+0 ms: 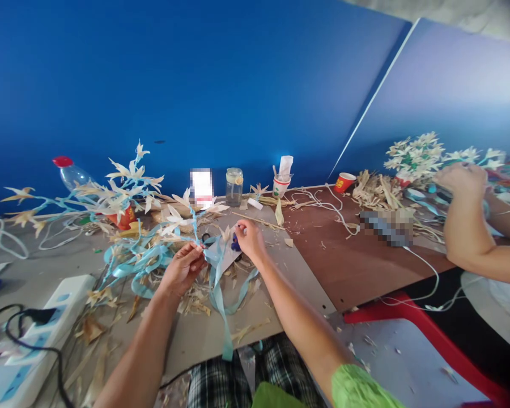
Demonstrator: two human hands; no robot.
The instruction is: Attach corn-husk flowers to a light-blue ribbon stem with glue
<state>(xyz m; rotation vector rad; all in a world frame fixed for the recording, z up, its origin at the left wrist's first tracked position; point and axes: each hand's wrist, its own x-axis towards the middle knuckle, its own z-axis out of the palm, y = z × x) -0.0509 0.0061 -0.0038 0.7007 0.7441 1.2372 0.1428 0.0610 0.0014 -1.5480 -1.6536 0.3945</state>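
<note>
My left hand (182, 269) is closed in a pinch on the light-blue wrapped stem (194, 226) of a spray of pale husk flowers (174, 221). A light-blue ribbon (221, 317) trails from beside those fingers down over the table edge. To the right, my right hand (250, 238) has its fingers bent together next to a small dark-blue object (236, 243); what they grip is hidden. A single pale husk bloom (226, 233) shows between the hands. Left of my left hand lies a heap of loose blue ribbon (140, 255).
Husk flowers stand in a red cup (123, 218) at left, near a red-capped bottle (70, 173). A white power strip (46, 323) lies front left. Behind are a jar (234, 187) and a paper cup (281, 186). At right, another person's arm (467, 221) reaches over the table.
</note>
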